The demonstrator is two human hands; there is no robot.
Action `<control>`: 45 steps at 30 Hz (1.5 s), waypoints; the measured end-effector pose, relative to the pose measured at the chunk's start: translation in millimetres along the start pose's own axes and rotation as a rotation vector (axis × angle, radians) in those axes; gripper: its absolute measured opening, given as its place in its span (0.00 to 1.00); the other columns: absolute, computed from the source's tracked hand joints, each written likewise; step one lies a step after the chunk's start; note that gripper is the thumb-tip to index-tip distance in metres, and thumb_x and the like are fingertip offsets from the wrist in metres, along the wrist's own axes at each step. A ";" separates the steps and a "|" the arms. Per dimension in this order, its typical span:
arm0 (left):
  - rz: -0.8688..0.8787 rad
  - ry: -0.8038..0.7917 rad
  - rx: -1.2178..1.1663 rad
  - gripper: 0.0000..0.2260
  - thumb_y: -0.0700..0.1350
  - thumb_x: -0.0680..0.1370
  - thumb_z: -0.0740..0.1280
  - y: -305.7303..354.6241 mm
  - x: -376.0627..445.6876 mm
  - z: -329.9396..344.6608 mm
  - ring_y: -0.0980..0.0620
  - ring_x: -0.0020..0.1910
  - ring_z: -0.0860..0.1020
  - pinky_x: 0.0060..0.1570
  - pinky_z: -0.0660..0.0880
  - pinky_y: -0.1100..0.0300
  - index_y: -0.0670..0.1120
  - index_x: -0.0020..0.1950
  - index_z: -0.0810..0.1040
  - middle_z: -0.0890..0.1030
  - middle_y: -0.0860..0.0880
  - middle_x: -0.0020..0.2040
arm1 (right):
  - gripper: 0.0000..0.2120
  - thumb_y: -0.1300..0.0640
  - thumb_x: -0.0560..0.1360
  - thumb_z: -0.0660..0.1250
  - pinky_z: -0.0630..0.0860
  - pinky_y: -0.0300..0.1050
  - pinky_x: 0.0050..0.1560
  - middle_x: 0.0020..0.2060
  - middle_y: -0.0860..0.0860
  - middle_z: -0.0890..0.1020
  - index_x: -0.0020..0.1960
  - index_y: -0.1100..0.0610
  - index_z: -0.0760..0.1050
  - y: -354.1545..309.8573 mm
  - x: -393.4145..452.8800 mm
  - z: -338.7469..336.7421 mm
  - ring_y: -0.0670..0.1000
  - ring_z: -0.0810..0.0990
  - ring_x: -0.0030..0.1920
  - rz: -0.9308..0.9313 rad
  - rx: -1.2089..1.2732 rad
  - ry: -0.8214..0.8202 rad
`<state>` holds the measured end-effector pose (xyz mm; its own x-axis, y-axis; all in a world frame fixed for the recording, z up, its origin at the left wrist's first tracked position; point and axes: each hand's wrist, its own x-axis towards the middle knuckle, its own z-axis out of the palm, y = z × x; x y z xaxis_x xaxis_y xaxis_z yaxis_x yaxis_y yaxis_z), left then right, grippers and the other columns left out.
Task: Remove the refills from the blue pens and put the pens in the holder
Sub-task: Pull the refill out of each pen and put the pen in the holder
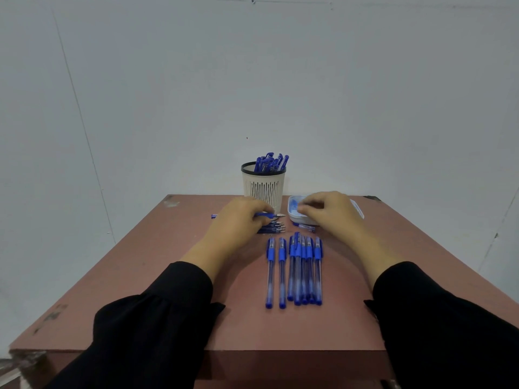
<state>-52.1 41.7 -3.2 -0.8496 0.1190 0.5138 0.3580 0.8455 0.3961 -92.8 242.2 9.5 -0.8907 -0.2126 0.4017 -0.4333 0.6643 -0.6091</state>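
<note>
At frame centre, a row of capped blue pens lies on a reddish-brown table against a pale wall. Behind it, a slatted holder stands holding pens. The left hand grips one pen; the right hand, fingers curled, hovers over a white tray, perhaps pinching something.

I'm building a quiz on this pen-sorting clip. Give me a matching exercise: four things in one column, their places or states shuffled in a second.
Things
1. Row of capped blue pens
2. White slotted pen holder with black rim
3. Left hand
4. Shallow white tray

Places or states
A. Under the right hand, at the table's far right
B. Lying side by side in the middle of the reddish-brown table
C. Gripping a blue pen above a small pile
D. Upright at the far edge, blue pens inside

Pairs: 1-B, 2-D, 3-C, 4-A
</note>
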 end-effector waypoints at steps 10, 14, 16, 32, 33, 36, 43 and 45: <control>0.078 0.047 -0.002 0.06 0.45 0.77 0.64 8.7 -2.5 -0.4 0.56 0.40 0.75 0.40 0.72 0.59 0.48 0.48 0.81 0.80 0.53 0.41 | 0.04 0.58 0.74 0.71 0.72 0.31 0.32 0.34 0.50 0.82 0.45 0.58 0.81 -17.2 -11.0 11.3 0.39 0.78 0.30 0.006 0.338 -0.175; 0.084 0.058 0.010 0.06 0.45 0.77 0.64 9.6 -2.4 -0.1 0.56 0.41 0.74 0.40 0.70 0.60 0.48 0.48 0.81 0.79 0.54 0.40 | 0.09 0.63 0.72 0.73 0.74 0.33 0.30 0.41 0.55 0.82 0.51 0.56 0.78 -19.6 -12.7 11.2 0.46 0.81 0.33 0.052 0.519 -0.196; 0.090 0.071 0.009 0.06 0.46 0.78 0.64 10.0 -2.2 -0.4 0.56 0.41 0.73 0.39 0.70 0.60 0.48 0.48 0.81 0.79 0.54 0.40 | 0.06 0.55 0.77 0.68 0.76 0.34 0.32 0.41 0.56 0.84 0.50 0.57 0.79 -20.7 -13.2 11.6 0.47 0.81 0.35 0.057 0.481 -0.203; 0.095 0.096 0.025 0.06 0.47 0.78 0.64 9.6 -3.2 -1.7 0.56 0.41 0.74 0.41 0.71 0.58 0.48 0.48 0.81 0.80 0.53 0.42 | 0.08 0.56 0.78 0.66 0.79 0.36 0.38 0.40 0.54 0.85 0.47 0.59 0.81 -20.2 -13.1 9.7 0.48 0.81 0.38 0.051 0.494 -0.193; 0.100 0.091 0.034 0.07 0.47 0.78 0.64 9.6 -3.4 -1.6 0.56 0.41 0.74 0.41 0.72 0.58 0.48 0.48 0.81 0.80 0.53 0.42 | 0.04 0.59 0.76 0.68 0.80 0.39 0.39 0.40 0.55 0.84 0.47 0.59 0.81 -19.3 -13.4 8.8 0.50 0.81 0.39 0.046 0.521 -0.199; 0.103 0.094 0.015 0.07 0.47 0.78 0.64 9.9 -3.6 -1.8 0.56 0.41 0.74 0.40 0.72 0.58 0.48 0.47 0.81 0.80 0.53 0.41 | 0.05 0.61 0.74 0.71 0.80 0.43 0.40 0.42 0.60 0.84 0.49 0.55 0.80 -19.8 -14.6 7.3 0.53 0.82 0.40 0.028 0.576 -0.187; 0.112 0.096 0.030 0.06 0.47 0.78 0.64 9.7 -3.8 -1.8 0.57 0.41 0.73 0.40 0.71 0.60 0.48 0.48 0.81 0.80 0.54 0.42 | 0.03 0.60 0.74 0.70 0.79 0.34 0.38 0.38 0.51 0.84 0.47 0.60 0.81 -18.3 -13.3 6.1 0.44 0.81 0.36 0.051 0.549 -0.183; 0.105 0.093 0.029 0.07 0.47 0.78 0.64 9.7 -3.5 -1.5 0.57 0.41 0.74 0.40 0.70 0.61 0.48 0.48 0.81 0.80 0.54 0.42 | 0.06 0.64 0.71 0.73 0.80 0.37 0.43 0.41 0.52 0.84 0.46 0.58 0.82 -15.9 -11.4 5.3 0.44 0.82 0.41 0.026 0.540 -0.161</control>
<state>-45.1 48.8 0.1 -0.7681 0.1604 0.6199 0.4309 0.8456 0.3151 -76.4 230.2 10.9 -0.8933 -0.3360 0.2985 -0.3823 0.2189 -0.8977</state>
